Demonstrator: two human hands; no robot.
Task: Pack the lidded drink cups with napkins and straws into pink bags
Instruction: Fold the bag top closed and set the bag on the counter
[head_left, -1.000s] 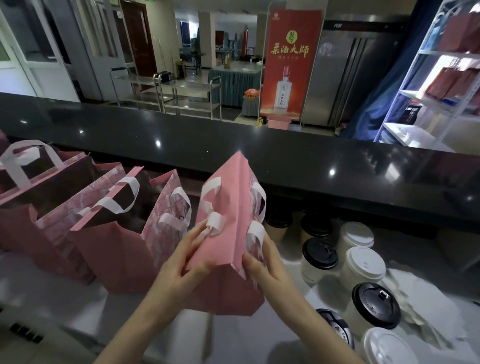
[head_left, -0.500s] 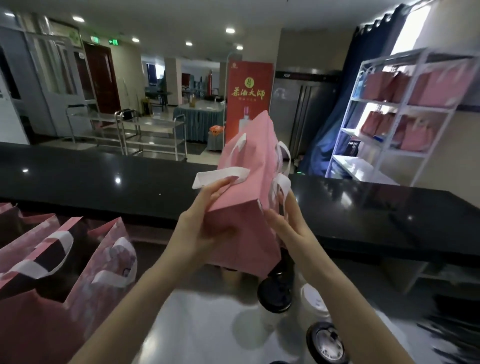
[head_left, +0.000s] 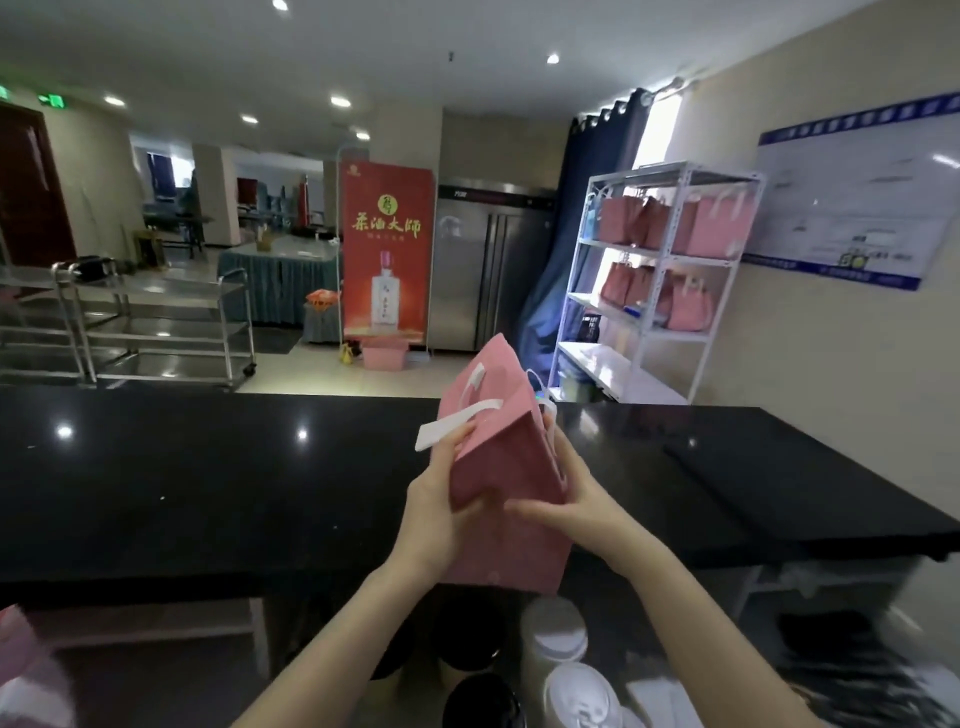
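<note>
A pink paper bag (head_left: 498, 467) with white ribbon handles is held up in the air in front of me, above the black counter (head_left: 208, 478). My left hand (head_left: 441, 499) grips its left side, thumb near a white handle. My right hand (head_left: 566, 499) grips its right side and lower edge. Below the bag, at the bottom of the view, stand lidded drink cups: white-lidded ones (head_left: 556, 631) and black-lidded ones (head_left: 480, 699). No straws can be made out.
A white shelf rack (head_left: 670, 270) at the right holds several pink bags. A red banner (head_left: 387, 254), steel fridge (head_left: 485, 270) and metal carts (head_left: 156, 322) stand beyond the counter. The blurred edge of another pink bag (head_left: 15, 649) shows at bottom left.
The view has tilted upward, so the row of bags and most cups have slid out of frame. Both hands have lifted the pink bag higher and shifted down along its sides.
</note>
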